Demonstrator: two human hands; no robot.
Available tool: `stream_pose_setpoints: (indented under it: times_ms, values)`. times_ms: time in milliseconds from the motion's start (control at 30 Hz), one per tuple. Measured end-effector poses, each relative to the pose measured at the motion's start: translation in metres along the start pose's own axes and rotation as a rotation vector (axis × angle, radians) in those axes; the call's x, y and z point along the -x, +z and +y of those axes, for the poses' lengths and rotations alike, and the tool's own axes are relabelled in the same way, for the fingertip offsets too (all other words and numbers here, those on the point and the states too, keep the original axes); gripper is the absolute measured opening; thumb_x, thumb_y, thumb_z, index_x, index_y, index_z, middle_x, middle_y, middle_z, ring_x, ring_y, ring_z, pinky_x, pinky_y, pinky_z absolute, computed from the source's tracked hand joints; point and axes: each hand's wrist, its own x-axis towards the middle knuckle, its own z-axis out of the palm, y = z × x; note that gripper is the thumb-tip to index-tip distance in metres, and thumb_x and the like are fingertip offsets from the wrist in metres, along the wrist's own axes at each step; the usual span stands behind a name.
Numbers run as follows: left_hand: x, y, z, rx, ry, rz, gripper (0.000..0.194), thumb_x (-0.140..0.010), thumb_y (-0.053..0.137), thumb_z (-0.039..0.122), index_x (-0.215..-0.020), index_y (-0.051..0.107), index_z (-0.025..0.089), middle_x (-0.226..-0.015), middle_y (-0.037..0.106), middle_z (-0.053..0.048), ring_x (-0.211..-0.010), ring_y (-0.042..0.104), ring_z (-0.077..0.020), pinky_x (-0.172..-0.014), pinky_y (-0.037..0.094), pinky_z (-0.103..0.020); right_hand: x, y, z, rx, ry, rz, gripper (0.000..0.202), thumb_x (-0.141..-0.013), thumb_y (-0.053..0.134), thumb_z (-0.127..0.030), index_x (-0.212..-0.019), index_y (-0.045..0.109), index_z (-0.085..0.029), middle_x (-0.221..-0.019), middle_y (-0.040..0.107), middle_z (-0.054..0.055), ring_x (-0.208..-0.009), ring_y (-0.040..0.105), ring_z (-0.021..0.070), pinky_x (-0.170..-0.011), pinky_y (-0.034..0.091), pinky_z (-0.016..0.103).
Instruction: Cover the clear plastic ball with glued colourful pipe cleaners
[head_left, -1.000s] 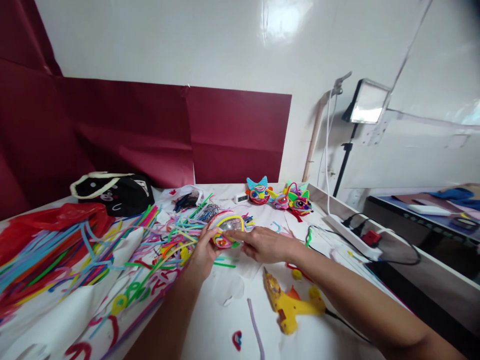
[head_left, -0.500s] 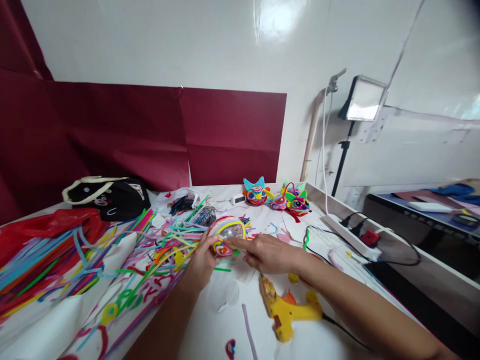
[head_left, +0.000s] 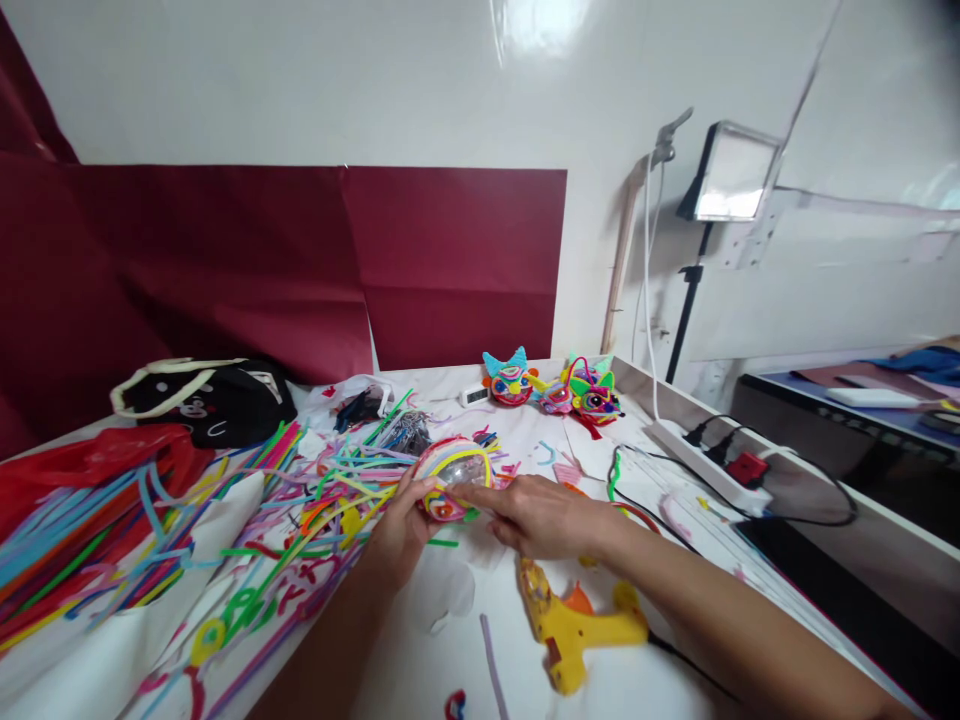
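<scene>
A round ornament [head_left: 463, 468], clear in the middle and ringed with yellow, white and pink strips, is held up over the white table. My left hand [head_left: 405, 528] grips its left side. My right hand [head_left: 534, 512] has the index finger stretched out, its tip touching the front of the ornament, while the other fingers are curled. Whether those curled fingers hold anything is hidden. Below my right hand a yellow glue gun [head_left: 574, 630] lies on the table.
Colourful pipe cleaners [head_left: 330, 490] cover the left side, near a black bag [head_left: 217, 405]. Finished ornaments [head_left: 510, 380] and a small white clock [head_left: 474, 397] stand at the back. A power strip [head_left: 709, 465] with cables runs along the right edge.
The view has shifted slightly. Both hands remain at the ornament, and my right index finger still touches its front.
</scene>
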Motion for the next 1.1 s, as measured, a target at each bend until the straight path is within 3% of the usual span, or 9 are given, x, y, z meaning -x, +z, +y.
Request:
stream_pose_setpoints:
  times_ms: [200,433,733,867,1100]
  values:
    - [0.000,0.001,-0.001,-0.025,-0.007,0.017,0.060,-0.078,0.066,0.019,-0.136,0.052,0.024,-0.121,0.069,-0.009,-0.101,0.069,-0.0262,-0.079,0.060,-0.035,0.004,-0.002,0.001,-0.037,0.006,-0.009,0.068,-0.091,0.049,-0.022,-0.156,0.029,-0.031,-0.102,0.076,0.008,-0.079,0.068,0.0206,-0.063,0.036,0.028]
    - [0.000,0.002,-0.001,-0.040,-0.012,0.042,0.057,-0.081,0.063,0.017,-0.136,0.052,0.022,-0.116,0.071,-0.008,-0.100,0.070,-0.0269,-0.080,0.060,-0.038,0.003,-0.004,0.003,-0.044,-0.002,-0.006,0.062,-0.092,0.049,-0.022,-0.152,0.037,-0.028,-0.096,0.076,0.006,-0.074,0.066,0.0200,-0.064,0.037,0.028]
    - [-0.001,-0.002,-0.003,-0.032,-0.001,-0.015,0.056,-0.079,0.065,0.018,-0.134,0.053,0.023,-0.119,0.070,-0.009,-0.104,0.069,-0.0301,-0.079,0.060,-0.039,0.003,0.003,0.007,-0.060,-0.014,0.016,0.063,-0.094,0.047,-0.020,-0.155,0.034,-0.027,-0.091,0.076,0.005,-0.074,0.066,0.0182,-0.064,0.036,0.027]
    - [-0.001,-0.003,-0.004,-0.034,0.000,-0.006,0.055,-0.079,0.064,0.018,-0.132,0.054,0.022,-0.120,0.070,-0.010,-0.104,0.069,-0.0296,-0.079,0.060,-0.039,0.003,0.006,0.008,-0.065,-0.006,0.025,0.058,-0.095,0.045,-0.020,-0.153,0.039,-0.025,-0.096,0.076,0.008,-0.078,0.068,0.0190,-0.065,0.037,0.027]
    - [-0.001,-0.001,-0.004,0.008,-0.005,-0.015,0.049,-0.075,0.067,0.017,-0.123,0.059,0.020,-0.104,0.072,-0.007,-0.089,0.070,-0.0240,-0.074,0.059,-0.035,0.003,0.008,0.010,-0.053,0.017,0.022,0.059,-0.095,0.044,-0.017,-0.153,0.039,-0.027,-0.090,0.076,0.007,-0.074,0.066,0.0179,-0.066,0.038,0.026]
